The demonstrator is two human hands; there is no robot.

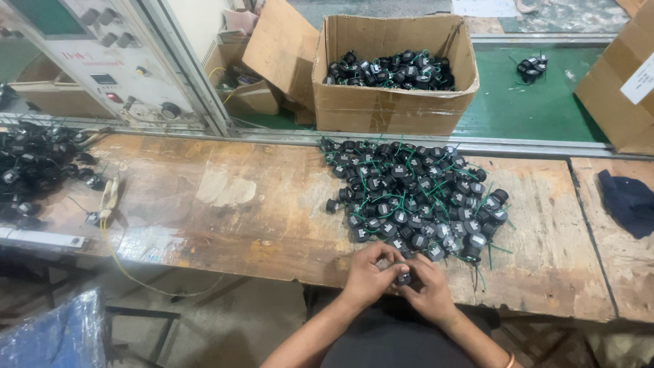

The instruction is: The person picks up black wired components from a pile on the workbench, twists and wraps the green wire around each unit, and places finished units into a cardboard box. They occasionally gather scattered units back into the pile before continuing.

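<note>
My left hand (366,272) and my right hand (429,286) meet at the near edge of the worn wooden bench (259,204). Together they grip one small black round part (404,278) held between the fingertips. Just beyond my hands lies a large pile of black round parts with green wires (415,191). An open cardboard box (392,102) behind the pile holds more of the same black parts.
A second heap of black parts (34,170) lies at the left, beside pliers with pale handles (109,197) and a yellow cable. A grey control panel (102,61) stands at the back left. A dark cloth (630,201) lies at the right, another carton (623,82) behind it.
</note>
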